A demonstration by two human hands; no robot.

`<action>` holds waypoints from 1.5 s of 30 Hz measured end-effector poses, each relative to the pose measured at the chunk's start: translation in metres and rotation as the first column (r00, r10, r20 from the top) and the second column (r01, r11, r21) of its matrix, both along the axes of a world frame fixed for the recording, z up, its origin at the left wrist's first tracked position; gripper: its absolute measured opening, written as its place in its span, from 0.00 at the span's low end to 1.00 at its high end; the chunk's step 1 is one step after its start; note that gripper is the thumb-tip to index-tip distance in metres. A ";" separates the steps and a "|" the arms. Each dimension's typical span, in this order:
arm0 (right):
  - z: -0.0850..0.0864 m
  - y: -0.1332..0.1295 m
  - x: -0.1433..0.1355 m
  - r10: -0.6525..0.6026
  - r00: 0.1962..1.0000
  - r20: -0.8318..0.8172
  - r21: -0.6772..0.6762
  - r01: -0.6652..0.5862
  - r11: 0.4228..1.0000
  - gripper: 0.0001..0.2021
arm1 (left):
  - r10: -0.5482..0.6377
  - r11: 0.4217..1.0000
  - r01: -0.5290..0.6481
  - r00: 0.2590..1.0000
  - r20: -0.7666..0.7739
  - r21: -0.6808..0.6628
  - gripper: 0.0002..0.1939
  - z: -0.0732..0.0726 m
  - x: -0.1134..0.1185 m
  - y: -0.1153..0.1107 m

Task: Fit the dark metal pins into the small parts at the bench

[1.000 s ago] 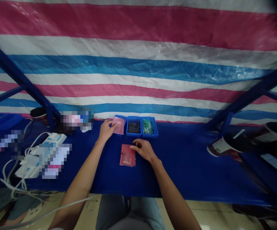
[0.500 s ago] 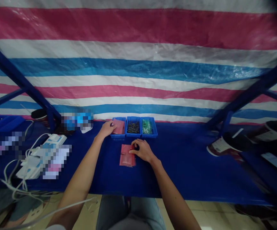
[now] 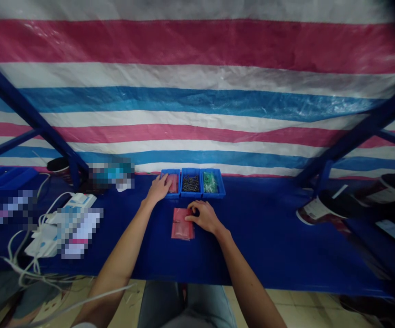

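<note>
Three small blue bins stand side by side at the back of the blue table. Pink-red packets (image 3: 174, 183) lie in the left bin (image 3: 170, 196), dark metal screws or nails (image 3: 190, 183) in the middle one, green and clear items (image 3: 210, 182) in the right one. My left hand (image 3: 158, 188) reaches over the left bin's edge, its fingers apart on the packets. Nearer me, a pink-red plastic bag (image 3: 183, 225) lies flat on the table. My right hand (image 3: 203, 216) pinches its upper right corner between thumb and fingers.
White power strips (image 3: 60, 223) with tangled cables lie on the left. At the right stand dark-lidded cups (image 3: 315, 208). Blue frame posts (image 3: 43, 123) slope at both sides, and a striped sheet (image 3: 197, 136) hangs behind. A blue tray (image 3: 7, 178) is at the far left.
My left hand has moved slightly right, further over the left bin, and its fingers have spread across the packets. My right hand stays at the bag's corner.
</note>
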State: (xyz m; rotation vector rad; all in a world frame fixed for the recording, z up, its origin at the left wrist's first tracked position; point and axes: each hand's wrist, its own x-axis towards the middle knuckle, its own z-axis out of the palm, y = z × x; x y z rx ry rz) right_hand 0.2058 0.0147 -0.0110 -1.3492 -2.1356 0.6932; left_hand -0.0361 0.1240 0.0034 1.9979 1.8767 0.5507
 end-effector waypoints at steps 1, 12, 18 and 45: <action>0.000 0.000 0.000 -0.001 1.000 -0.001 0.002 0.001 1.000 0.16 | -0.005 1.000 0.005 1.000 0.007 0.008 0.30 -0.002 0.002 0.001; 0.003 -0.002 -0.003 0.025 0.986 -0.165 0.023 -0.022 1.000 0.12 | -0.032 0.982 0.035 0.999 -0.017 0.186 0.30 0.024 0.012 -0.011; 0.007 -0.003 -0.006 0.029 0.882 -0.470 -0.083 -0.077 0.994 0.11 | -0.093 0.869 -0.008 0.979 0.179 0.494 0.17 0.027 0.018 -0.090; 0.002 -0.002 -0.011 -0.008 0.893 -0.451 -0.040 -0.011 0.999 0.15 | -0.189 0.981 0.101 0.691 0.698 0.165 0.19 -0.002 0.018 -0.131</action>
